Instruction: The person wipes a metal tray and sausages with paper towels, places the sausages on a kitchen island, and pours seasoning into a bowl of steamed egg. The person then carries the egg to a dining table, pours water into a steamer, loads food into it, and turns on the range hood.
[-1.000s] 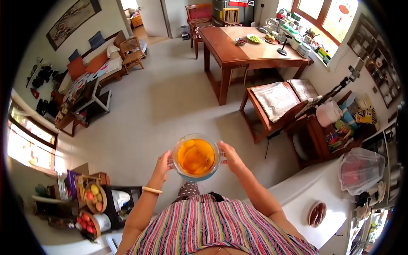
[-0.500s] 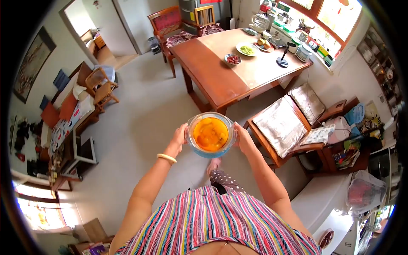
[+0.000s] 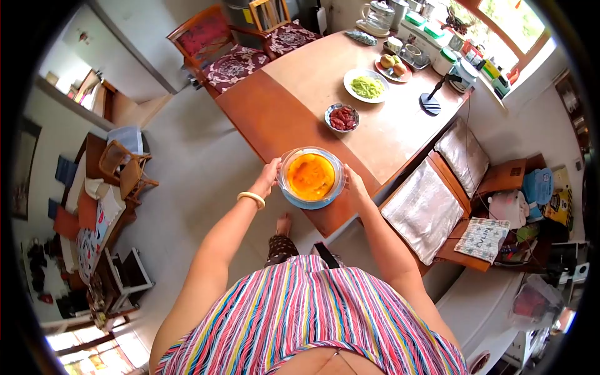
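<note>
A clear glass bowl (image 3: 310, 177) with orange food in liquid is held level in front of my body, over the near corner of the wooden table (image 3: 275, 119). My left hand (image 3: 267, 177) grips its left side, a pale bangle on the wrist. On the right side, my right hand (image 3: 355, 185) holds the bowl, its fingers partly hidden by the rim. Beyond the bowl stand a small bowl of dark red food (image 3: 342, 117), a white plate of green food (image 3: 366, 86) and a plate of brownish round items (image 3: 393, 67).
A black stand (image 3: 431, 103) is near the table's right edge. Jars and a glass teapot (image 3: 377, 17) line the window side. A cushioned bench (image 3: 422, 209) stands right of the table, and a red-backed chair (image 3: 215, 47) at its far left.
The table has come much closer, and the bowl, still in both hands, is now over its near corner instead of over the floor. The bench also appears nearer.
</note>
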`<state>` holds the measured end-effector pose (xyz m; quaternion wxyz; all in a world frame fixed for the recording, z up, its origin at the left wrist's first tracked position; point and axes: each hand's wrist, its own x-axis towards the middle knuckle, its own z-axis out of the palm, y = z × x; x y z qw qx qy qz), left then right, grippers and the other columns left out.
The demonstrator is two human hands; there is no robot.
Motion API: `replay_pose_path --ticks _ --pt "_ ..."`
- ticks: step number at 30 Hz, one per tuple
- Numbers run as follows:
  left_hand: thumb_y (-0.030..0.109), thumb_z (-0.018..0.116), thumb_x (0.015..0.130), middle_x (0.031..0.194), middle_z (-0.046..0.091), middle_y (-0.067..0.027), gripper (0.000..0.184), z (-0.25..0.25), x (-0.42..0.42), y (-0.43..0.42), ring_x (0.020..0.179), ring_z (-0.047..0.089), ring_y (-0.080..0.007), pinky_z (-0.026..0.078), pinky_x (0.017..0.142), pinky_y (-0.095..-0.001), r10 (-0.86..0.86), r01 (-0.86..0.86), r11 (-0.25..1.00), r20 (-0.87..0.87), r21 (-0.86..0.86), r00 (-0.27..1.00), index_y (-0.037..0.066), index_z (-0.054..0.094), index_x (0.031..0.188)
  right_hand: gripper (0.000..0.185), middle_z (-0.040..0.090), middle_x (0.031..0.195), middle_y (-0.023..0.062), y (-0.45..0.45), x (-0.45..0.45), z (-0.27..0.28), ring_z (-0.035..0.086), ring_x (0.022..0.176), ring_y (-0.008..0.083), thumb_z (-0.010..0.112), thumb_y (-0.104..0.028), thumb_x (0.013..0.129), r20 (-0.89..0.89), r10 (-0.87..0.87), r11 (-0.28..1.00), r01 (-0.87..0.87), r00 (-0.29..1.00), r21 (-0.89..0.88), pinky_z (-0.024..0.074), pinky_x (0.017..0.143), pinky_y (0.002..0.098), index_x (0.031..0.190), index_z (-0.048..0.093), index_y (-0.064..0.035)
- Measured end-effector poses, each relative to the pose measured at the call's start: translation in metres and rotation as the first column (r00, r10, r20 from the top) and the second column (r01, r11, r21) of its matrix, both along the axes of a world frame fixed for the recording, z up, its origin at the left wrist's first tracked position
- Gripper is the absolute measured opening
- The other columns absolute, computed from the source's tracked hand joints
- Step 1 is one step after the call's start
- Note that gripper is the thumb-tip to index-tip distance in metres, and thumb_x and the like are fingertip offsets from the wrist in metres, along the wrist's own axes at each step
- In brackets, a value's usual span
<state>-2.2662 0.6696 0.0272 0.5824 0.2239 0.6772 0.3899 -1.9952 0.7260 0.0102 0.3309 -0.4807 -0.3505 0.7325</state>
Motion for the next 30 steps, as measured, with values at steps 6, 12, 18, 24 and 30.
replay_pose_path --ticks 6,12,18,24,30 --pt "0.046 0.039 0.087 0.089 0.059 -0.0015 0.044 -0.03 -0.038 0.086 0.083 0.051 -0.0127 0.04 0.073 -0.0314 -0.154 0.156 0.987 0.059 -0.035 0.986 0.009 0.057 0.103 0.046 0.059 0.096 0.0016 0.046 -0.037 -0.016 0.055 0.086 0.0156 0.044 -0.051 0.088 0.059 -0.123 0.966 0.133 0.991 -0.223 0.0456 0.075 0.0416 0.112 0.053 -0.013" --pt "0.043 0.038 0.089 0.083 0.057 0.0021 0.036 -0.029 -0.061 0.132 0.072 0.05 -0.0097 0.041 0.066 -0.0258 -0.269 0.272 0.962 0.158 0.004 0.95 0.012 0.057 0.093 0.048 0.059 0.105 0.0023 0.069 -0.054 -0.063 0.055 0.093 0.0182 0.043 -0.053 0.088 0.113 -0.252 0.914 0.275 0.961 -0.299 0.0453 0.076 0.0435 0.116 0.051 -0.0153" --pt "0.038 0.04 0.092 0.083 0.057 0.0009 0.032 -0.055 -0.085 0.146 0.073 0.051 -0.007 0.043 0.064 -0.0217 -0.399 0.4 0.912 -0.031 0.095 0.917 0.01 0.056 0.095 0.054 0.057 0.093 0.0003 0.066 -0.055 -0.046 0.054 0.083 0.0137 0.039 -0.058 0.088 0.321 -0.18 0.95 0.249 0.93 -0.189 0.0461 0.07 0.0343 0.111 0.054 -0.0103" --pt "0.041 0.042 0.093 0.079 0.055 0.0009 0.034 -0.034 -0.093 0.15 0.072 0.051 -0.0069 0.044 0.066 -0.0215 -0.436 0.444 0.896 0.151 -0.022 0.887 0.009 0.052 0.092 0.049 0.053 0.081 -0.0006 0.063 -0.061 -0.019 0.05 0.07 0.0109 0.045 -0.056 0.087 0.307 -0.152 0.946 0.229 0.939 -0.231 0.0457 0.064 0.0298 0.1 0.055 -0.0101" --pt "0.036 0.047 0.092 0.076 0.053 0.0003 0.027 -0.034 -0.097 0.15 0.068 0.051 -0.0079 0.046 0.064 -0.0223 -0.381 0.404 0.914 0.273 -0.029 0.883 0.009 0.051 0.09 0.046 0.05 0.072 -0.0014 0.069 -0.068 -0.018 0.049 0.063 0.0106 0.05 -0.053 0.086 0.268 -0.227 0.934 0.287 0.936 -0.212 0.0457 0.057 0.0264 0.1 0.055 -0.009"
